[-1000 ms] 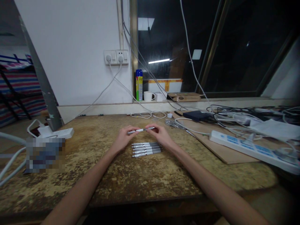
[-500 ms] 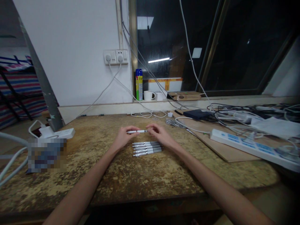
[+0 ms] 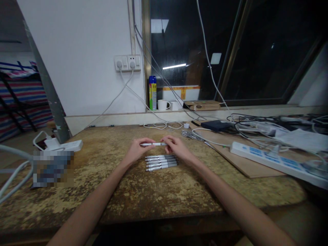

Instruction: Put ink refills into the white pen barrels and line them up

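A white and silver pen (image 3: 157, 144) is held level between my two hands, just beyond a row of similar pens. My left hand (image 3: 137, 147) pinches its left end between thumb and fingers. At the other end, my right hand (image 3: 176, 147) has its fingertips closed on the pen, covering the right tip. Several white, silver and grey pens (image 3: 161, 163) lie side by side on the worn wooden table (image 3: 123, 194), nearer to me than the hands.
A long power strip (image 3: 276, 162) rests on a brown board (image 3: 238, 160) at the right, with tangled cables behind. Small clear plastic packaging (image 3: 191, 134) lies beyond my right hand. Another power strip (image 3: 69, 146) stands at the left. A spray can (image 3: 152, 93) and mug (image 3: 163, 105) are on the sill.
The fingers of my right hand have shifted and curled in more around the pen's right end. The pen has moved very slightly right; the row of pens is unchanged.
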Demonstrator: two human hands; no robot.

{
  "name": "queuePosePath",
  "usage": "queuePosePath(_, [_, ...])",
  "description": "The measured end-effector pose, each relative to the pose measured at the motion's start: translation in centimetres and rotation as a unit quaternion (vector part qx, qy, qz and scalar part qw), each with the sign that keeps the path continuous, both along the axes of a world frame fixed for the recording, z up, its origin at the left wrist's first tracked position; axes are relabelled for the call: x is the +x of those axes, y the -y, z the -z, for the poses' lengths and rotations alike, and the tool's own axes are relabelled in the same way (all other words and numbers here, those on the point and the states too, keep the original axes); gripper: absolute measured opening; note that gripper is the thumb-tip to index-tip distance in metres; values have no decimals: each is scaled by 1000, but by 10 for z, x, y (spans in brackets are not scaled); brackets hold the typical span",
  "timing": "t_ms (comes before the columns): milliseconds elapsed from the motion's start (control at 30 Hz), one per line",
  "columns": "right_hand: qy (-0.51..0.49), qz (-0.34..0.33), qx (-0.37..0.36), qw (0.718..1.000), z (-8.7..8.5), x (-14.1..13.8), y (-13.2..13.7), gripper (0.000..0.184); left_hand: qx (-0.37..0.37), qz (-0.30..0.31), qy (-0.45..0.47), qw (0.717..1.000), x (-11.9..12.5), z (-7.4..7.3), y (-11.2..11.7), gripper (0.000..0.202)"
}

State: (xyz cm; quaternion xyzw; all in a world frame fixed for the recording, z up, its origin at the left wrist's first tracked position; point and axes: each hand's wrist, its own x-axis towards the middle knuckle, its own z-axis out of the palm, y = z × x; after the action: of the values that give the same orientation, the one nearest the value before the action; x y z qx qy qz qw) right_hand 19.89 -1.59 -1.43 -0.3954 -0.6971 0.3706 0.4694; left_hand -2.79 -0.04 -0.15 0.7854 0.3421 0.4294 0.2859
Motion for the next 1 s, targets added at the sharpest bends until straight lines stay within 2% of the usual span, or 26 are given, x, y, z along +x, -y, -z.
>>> queuePosePath(133, [37, 4, 41, 998, -3, 4, 1, 37, -14, -13, 14, 1000, 0, 2, -2, 34])
queuePosePath(200, [63, -13, 10, 998, -3, 5, 1, 48, -19, -2, 12, 1000, 0, 2, -2, 34])
queuePosePath(300, [87, 6, -25, 996, -3, 6, 1, 61, -19, 10, 6, 1000, 1, 2, 0, 33])
queuePosePath(367, [94, 14, -2, 995, -4, 7, 2, 52, -19, 2, 8, 1000, 2, 2, 0, 32])
queuePosePath(467, [107, -12, 47, 993, -7, 8, 4, 39, -19, -9, 12, 1000, 2, 4, -1, 32])
queuePosePath(567, [122, -35, 59, 990, -8, 10, 5, 48, -17, -4, 11, 1000, 1, 4, -1, 32])
queuePosePath(767, [84, -76, -25, 993, -6, 12, 5, 55, 15, -3, -16, 1000, 1, -3, 4, 30])
queuePosePath(867, [34, -81, -67, 994, -8, 8, 9, 54, -28, -25, 9, 999, 1, -6, 4, 36])
queuePosePath(1000, [-6, -117, -88, 989, -6, -1, 9, 52, -127, -44, 111, 985, 5, -4, 3, 57])
